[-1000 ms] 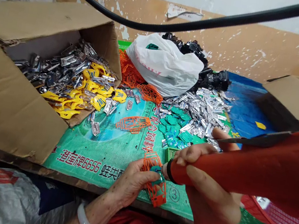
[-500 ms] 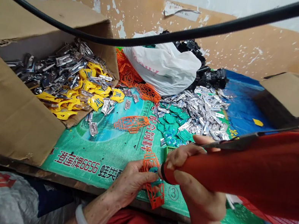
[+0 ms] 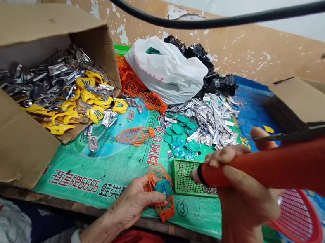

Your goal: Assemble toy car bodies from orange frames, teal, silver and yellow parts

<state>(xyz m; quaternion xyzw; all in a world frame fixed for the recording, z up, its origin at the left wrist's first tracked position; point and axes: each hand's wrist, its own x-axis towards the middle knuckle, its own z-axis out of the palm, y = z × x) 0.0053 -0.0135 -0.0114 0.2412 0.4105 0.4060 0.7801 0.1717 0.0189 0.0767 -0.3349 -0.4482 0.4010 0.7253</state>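
Observation:
My left hand [image 3: 139,199] grips an orange plastic frame [image 3: 168,211] near the table's front edge, thumb on top. A teal plastic piece [image 3: 164,187] lies in the middle of that frame. My right hand [image 3: 243,181] is wrapped round a red electric screwdriver [image 3: 296,162], which comes in from the right. Its tip is over a green perforated tray [image 3: 177,188] that holds many small screws. Whether a screw is on the tip I cannot make out. Another orange frame [image 3: 135,135] lies flat on the green sheet behind my left hand.
Teal pieces [image 3: 179,135] and silver parts [image 3: 213,116] are heaped behind the tray. A cardboard box [image 3: 6,131] at left spills yellow parts [image 3: 66,115]. A white bag [image 3: 165,71] sits at the back, a red basket [image 3: 302,221] at right. A black cable [image 3: 167,22] crosses above.
The screwdriver in my right hand has moved right, from the teal piece in the orange frame to over the green tray. My left hand keeps its hold on the frame. The view has shifted slightly.

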